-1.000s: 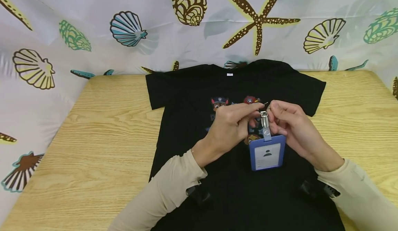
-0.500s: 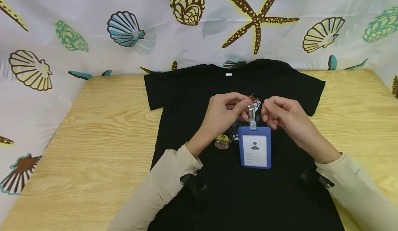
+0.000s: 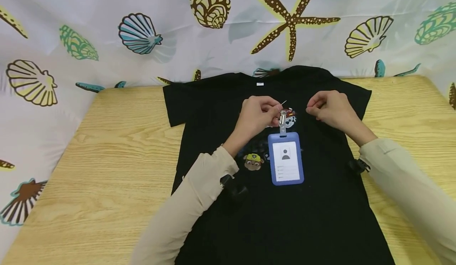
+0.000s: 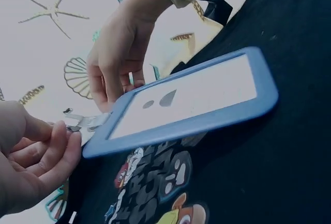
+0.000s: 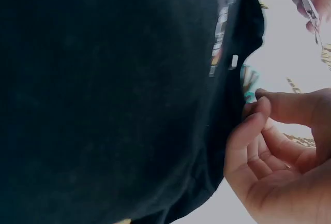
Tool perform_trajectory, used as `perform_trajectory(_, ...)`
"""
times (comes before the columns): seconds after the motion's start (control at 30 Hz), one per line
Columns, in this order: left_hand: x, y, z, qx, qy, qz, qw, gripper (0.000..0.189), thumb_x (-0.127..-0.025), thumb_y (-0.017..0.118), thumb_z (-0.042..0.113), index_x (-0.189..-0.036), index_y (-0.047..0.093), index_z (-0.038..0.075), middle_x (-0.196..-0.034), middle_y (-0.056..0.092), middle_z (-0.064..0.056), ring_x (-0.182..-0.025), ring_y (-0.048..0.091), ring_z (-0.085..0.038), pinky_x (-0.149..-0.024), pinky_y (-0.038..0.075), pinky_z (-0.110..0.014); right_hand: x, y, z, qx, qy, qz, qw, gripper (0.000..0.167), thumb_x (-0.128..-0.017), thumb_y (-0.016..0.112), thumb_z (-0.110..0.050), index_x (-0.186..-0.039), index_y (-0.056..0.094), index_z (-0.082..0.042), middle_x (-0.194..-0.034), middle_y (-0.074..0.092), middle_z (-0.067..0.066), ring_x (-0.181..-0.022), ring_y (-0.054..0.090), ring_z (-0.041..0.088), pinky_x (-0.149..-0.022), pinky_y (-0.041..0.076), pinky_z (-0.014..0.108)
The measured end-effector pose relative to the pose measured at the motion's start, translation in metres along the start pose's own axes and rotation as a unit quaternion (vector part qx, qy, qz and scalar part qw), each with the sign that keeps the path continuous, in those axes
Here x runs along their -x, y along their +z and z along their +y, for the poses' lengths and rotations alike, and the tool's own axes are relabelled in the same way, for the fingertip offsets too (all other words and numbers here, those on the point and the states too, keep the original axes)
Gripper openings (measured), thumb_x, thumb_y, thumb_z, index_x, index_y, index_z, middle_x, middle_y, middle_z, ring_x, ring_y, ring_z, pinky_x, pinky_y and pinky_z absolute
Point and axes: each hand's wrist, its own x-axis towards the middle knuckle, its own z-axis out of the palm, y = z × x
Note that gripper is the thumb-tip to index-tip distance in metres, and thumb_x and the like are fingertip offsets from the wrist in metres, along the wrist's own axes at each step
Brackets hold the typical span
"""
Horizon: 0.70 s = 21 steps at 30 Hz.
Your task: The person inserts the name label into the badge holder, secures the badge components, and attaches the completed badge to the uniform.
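My left hand [image 3: 254, 114] pinches the metal clip [image 3: 283, 119] of a blue-framed ID badge [image 3: 286, 158]. The badge hangs from a clear strap, its white card with a grey person icon facing up. A thin open pin [image 3: 283, 102] sticks out past the left fingertips. Below lies a black T-shirt [image 3: 320, 217], spread flat with cartoon dogs printed on its chest. To the right of the badge, my right hand [image 3: 331, 108] is over the shirt's upper chest, fingers curled and thumb near the index fingertip. Nothing shows between those fingertips in the right wrist view.
A light wooden table [image 3: 117, 158] carries the shirt. Behind it hangs a white cloth [image 3: 196, 55] printed with shells and starfish. A small white label [image 3: 260, 84] marks the shirt's neckline.
My right hand has let go of the clip and moved up and away from it. My left hand has carried the badge left and up, and the badge now hangs straighter.
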Motion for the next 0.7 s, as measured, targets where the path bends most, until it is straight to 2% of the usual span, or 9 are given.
perform_trajectory(0.13, -0.012, 0.013, -0.005, -0.006, -0.051, -0.004, 0.9987, 0.012, -0.094, 0.063, 0.007, -0.093, 0.069, -0.003, -0.073, 0.069, -0.012, -0.059, 0.067, -0.015, -0.058, 0.056, -0.022, -0.014, 0.006, 0.001, 0.049, -0.018, -0.003, 0.9986, 0.010, -0.088, 0.067, -0.010, -0.089, 0.067, 0.000, -0.080, 0.066, 0.013, -0.068, 0.057, 0.023, -0.058, 0.042, 0.030)
perform_trajectory(0.27, -0.019, 0.023, -0.006, -0.029, -0.094, -0.005, 0.9951, 0.010, -0.093, 0.063, 0.007, -0.090, 0.068, -0.001, -0.068, 0.068, -0.009, -0.056, 0.066, -0.013, -0.055, 0.056, -0.022, -0.024, 0.012, -0.001, 0.076, -0.022, -0.004, 0.9969, 0.007, -0.087, 0.068, -0.008, -0.087, 0.068, -0.001, -0.077, 0.064, 0.012, -0.067, 0.055, 0.023, -0.055, 0.041, 0.030)
perform_trajectory(0.47, -0.031, 0.033, -0.006, -0.072, -0.110, 0.015, 0.9912, 0.011, -0.091, 0.065, 0.005, -0.082, 0.069, 0.001, -0.061, 0.064, -0.006, -0.048, 0.059, -0.009, -0.049, 0.052, -0.019, -0.036, 0.017, -0.005, 0.108, -0.027, -0.014, 0.9937, 0.013, -0.084, 0.070, -0.009, -0.090, 0.068, 0.002, -0.076, 0.064, 0.012, -0.064, 0.057, 0.023, -0.052, 0.046, 0.033)
perform_trajectory(0.6, -0.035, 0.039, -0.014, -0.096, -0.141, 0.018, 0.9852, 0.012, -0.092, 0.063, 0.008, -0.082, 0.067, 0.002, -0.058, 0.062, -0.004, -0.044, 0.055, -0.007, -0.046, 0.049, -0.017, -0.040, 0.021, -0.006, 0.137, -0.027, -0.033, 0.9896, 0.013, -0.084, 0.068, -0.008, -0.090, 0.068, 0.003, -0.076, 0.064, 0.013, -0.064, 0.059, 0.024, -0.054, 0.049, 0.036)
perform_trajectory(0.7, -0.035, 0.042, -0.020, -0.104, -0.148, 0.025, 0.9831, 0.012, -0.092, 0.063, 0.009, -0.083, 0.067, 0.002, -0.056, 0.062, -0.004, -0.042, 0.055, -0.007, -0.044, 0.049, -0.017, -0.042, 0.022, -0.007, 0.152, -0.026, -0.039, 0.9873, 0.010, -0.084, 0.063, -0.005, -0.088, 0.068, 0.003, -0.076, 0.064, 0.014, -0.063, 0.058, 0.025, -0.054, 0.049, 0.037)
